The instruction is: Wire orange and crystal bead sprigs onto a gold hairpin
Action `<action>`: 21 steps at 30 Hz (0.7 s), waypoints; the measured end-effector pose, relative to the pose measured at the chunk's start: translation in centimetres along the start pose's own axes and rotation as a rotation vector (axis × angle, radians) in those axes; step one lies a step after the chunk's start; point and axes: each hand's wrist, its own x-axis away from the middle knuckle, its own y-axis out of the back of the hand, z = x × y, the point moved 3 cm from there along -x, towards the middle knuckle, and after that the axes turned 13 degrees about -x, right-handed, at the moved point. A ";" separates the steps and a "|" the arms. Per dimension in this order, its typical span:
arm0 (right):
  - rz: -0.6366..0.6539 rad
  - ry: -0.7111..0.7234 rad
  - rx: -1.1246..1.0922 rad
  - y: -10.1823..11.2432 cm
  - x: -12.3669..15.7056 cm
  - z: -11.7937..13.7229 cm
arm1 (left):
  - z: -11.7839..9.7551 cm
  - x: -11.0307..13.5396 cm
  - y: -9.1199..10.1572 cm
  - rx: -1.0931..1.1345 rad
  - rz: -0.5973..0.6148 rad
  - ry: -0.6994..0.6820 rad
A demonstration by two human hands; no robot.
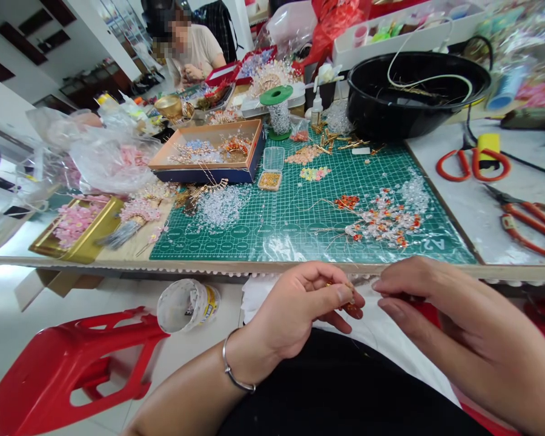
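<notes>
Over my lap, just below the table's front edge, my left hand pinches a small gold and red beaded piece between thumb and fingers. A silver bangle sits on that wrist. My right hand is close beside it, fingers curled together at the same piece; what they grip is hidden. On the green cutting mat above my hands lies a beaded ornament of clear, red and orange beads on wire.
Red-handled scissors and pliers lie at the right by a black bowl. A box of beadwork, a gold tray of pink flowers and plastic bags are at the left. A red stool and a plastic tub are on the floor. Another person sits at the far end.
</notes>
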 end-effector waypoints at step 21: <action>0.218 0.415 0.357 -0.5 -2.0 -0.7 | 0.7 -0.4 0.0 -0.048 0.089 0.084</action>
